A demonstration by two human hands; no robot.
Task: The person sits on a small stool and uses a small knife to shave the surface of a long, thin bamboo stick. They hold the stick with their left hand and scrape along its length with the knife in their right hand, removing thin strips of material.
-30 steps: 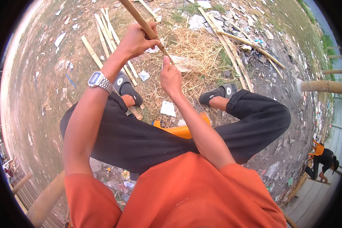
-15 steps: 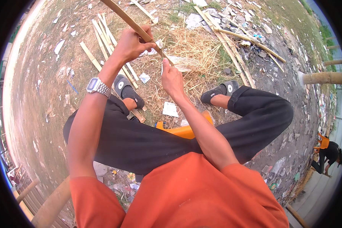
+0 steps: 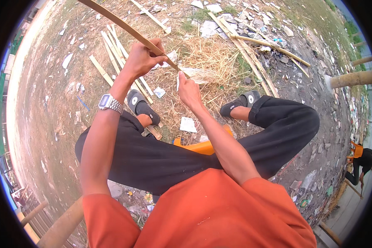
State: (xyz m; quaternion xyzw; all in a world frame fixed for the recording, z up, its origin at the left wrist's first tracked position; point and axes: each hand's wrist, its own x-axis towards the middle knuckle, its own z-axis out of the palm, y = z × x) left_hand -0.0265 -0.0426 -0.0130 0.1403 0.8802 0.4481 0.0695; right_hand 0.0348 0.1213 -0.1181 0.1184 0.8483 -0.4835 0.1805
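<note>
A long, narrow bamboo strip (image 3: 120,25) slants down from the upper left toward the middle. My left hand (image 3: 144,58) is closed around it near its lower end, and a metal watch is on that wrist. At the lower tip, my right hand (image 3: 189,91) has its thumb up against the strip and its other fingers curled in. A thin pale edge shows beside those fingers; what they grip is mostly hidden.
Split bamboo pieces (image 3: 111,51) lie left of my feet, with longer poles (image 3: 252,58) at the upper right. Straw shavings (image 3: 219,58) cover the ground ahead. An orange plastic seat (image 3: 200,147) is beneath me. A person (image 3: 363,160) bends at the far right.
The strip and both hands sit slightly lower in view, and the strip's far part has swung a little left. Both hands keep their hold.
</note>
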